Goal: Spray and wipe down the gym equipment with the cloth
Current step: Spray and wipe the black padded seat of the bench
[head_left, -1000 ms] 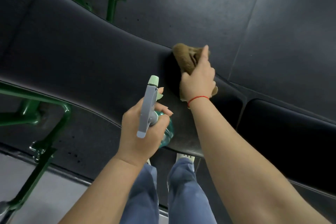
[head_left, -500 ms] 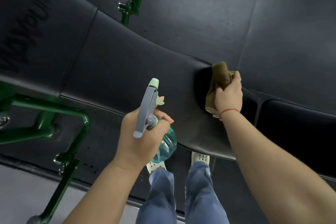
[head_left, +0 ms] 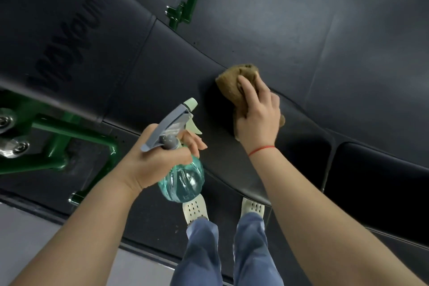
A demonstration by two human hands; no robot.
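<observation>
Head view: our right hand [head_left: 258, 114] holds the brown cloth [head_left: 232, 79] pressed to the black pad [head_left: 162, 81]. It has swept back toward the far edge, so wiping continues. Our left hand [head_left: 157, 160] grips the spray bottle [head_left: 183, 179] nearby.

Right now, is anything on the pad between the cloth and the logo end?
Nothing visible. The right hand presses the cloth on the black pad, and the surface from there to the logo is bare. The spray bottle in the left hand is at the near edge, off that path.
</observation>
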